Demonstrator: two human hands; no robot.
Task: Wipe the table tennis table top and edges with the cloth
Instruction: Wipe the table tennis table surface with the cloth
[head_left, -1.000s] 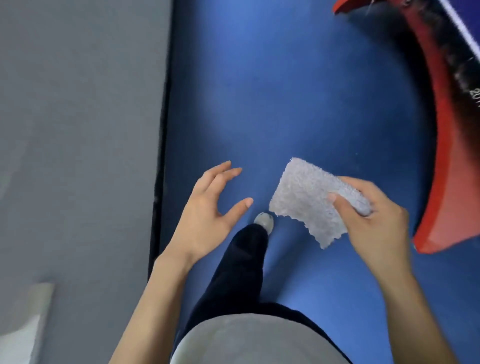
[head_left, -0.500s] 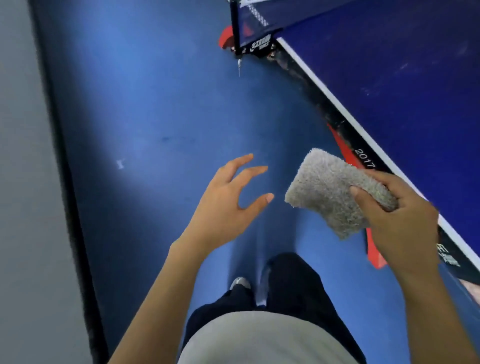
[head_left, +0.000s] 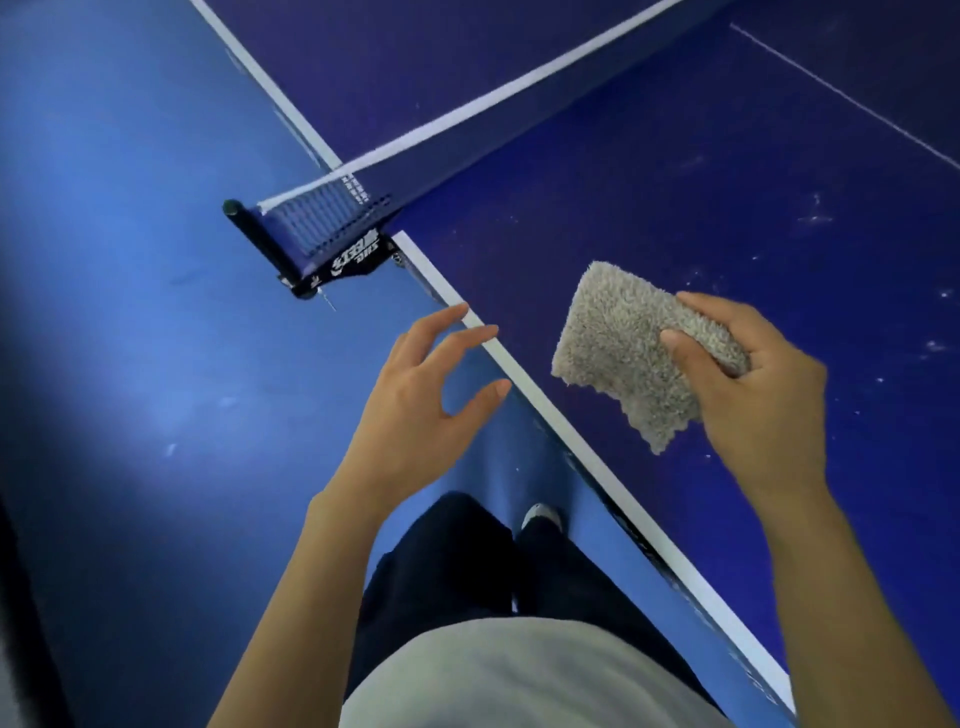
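Dark blue table (head_left: 675, 182) — net (head_left: 322, 221) clamped across.

The right hand (head_left: 753, 395) covers the right end of the cloth (head_left: 618, 353); the surface (head_left: 675, 182) and net (head_left: 332, 218) run off the far edge.

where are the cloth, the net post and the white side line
cloth (head_left: 618, 353), head view, middle of its fuzzy grey face
net post (head_left: 265, 249), head view, midway along the black post
white side line (head_left: 649, 538), head view, bare stretch low in the frame
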